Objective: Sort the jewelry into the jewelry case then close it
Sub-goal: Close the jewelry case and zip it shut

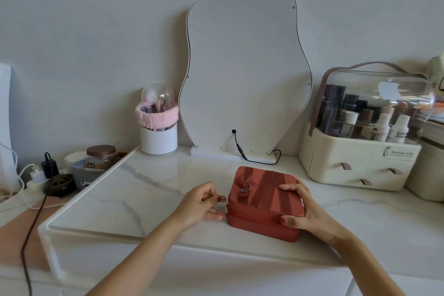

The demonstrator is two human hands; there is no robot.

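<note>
A rust-red jewelry case (262, 202) with a bow on its lid lies shut on the marble tabletop (149, 190), right of centre. My left hand (201, 204) is at the case's left side and pinches the small metal zipper pull (223, 199) between thumb and forefinger. My right hand (302, 209) grips the case's right front corner, fingers over the lid and thumb on the front wall. No loose jewelry is visible.
A wavy mirror (242, 74) stands behind the case with a black cable (259, 161) at its base. A cosmetics organiser (360, 142) sits at the right. A brush holder (158, 125) stands at the back left, with a jar (101, 156) and chargers (45, 170) farther left.
</note>
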